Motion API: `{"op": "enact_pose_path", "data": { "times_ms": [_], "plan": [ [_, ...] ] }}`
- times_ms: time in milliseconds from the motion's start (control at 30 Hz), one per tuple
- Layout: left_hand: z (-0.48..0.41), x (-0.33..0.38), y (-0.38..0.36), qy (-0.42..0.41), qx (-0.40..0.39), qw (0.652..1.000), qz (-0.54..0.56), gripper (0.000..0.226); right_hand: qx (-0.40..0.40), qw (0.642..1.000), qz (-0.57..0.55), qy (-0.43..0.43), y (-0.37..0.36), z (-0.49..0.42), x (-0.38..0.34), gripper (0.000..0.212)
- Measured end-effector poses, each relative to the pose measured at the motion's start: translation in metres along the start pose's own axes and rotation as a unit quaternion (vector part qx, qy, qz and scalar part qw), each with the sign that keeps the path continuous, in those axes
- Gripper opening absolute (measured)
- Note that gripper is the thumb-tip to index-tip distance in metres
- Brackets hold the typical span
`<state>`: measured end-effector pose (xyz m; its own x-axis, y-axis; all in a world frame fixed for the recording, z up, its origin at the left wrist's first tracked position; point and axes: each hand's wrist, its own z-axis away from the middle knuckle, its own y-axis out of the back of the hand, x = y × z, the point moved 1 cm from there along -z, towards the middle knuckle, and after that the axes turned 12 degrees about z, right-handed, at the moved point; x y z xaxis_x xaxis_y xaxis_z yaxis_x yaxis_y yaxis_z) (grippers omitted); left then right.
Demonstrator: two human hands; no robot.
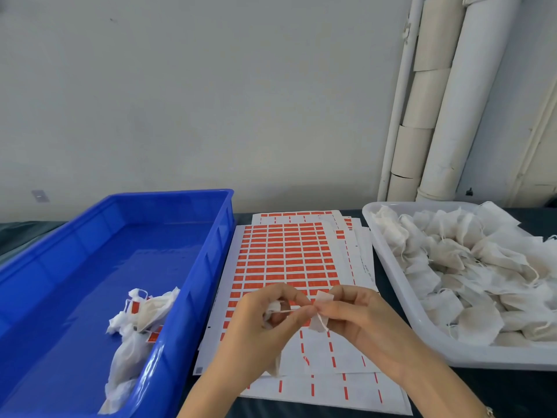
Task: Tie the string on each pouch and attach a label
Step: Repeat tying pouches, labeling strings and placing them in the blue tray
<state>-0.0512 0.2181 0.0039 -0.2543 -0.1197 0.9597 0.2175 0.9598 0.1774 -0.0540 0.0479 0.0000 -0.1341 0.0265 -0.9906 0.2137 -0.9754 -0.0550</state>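
Left hand (259, 324) and right hand (364, 321) close in, pouch (319, 324) held between them above the sheets (283, 254).
Its neck is pinched by the right fingertips; the string (286, 311) is stretched taut leftward and nipped between left thumb and forefinger, both grips narrow. Tension should be kept even and the knot snugged against the neck before a label is peeled. Labelled pouches (141, 309) lie in the blue bin (114, 267), untied ones (452, 267) in the white tray (482, 357).
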Motion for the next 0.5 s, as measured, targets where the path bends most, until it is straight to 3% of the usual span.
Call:
{"op": "enact_pose_path", "data": {
  "times_ms": [500],
  "plan": [
    [-0.0010, -0.0008, -0.0014, 0.051, -0.008, 0.999, 0.010, 0.030, -0.033, 0.999, 0.013, -0.007, 0.0080, -0.0048, 0.0039, 0.014]
  ]
}}
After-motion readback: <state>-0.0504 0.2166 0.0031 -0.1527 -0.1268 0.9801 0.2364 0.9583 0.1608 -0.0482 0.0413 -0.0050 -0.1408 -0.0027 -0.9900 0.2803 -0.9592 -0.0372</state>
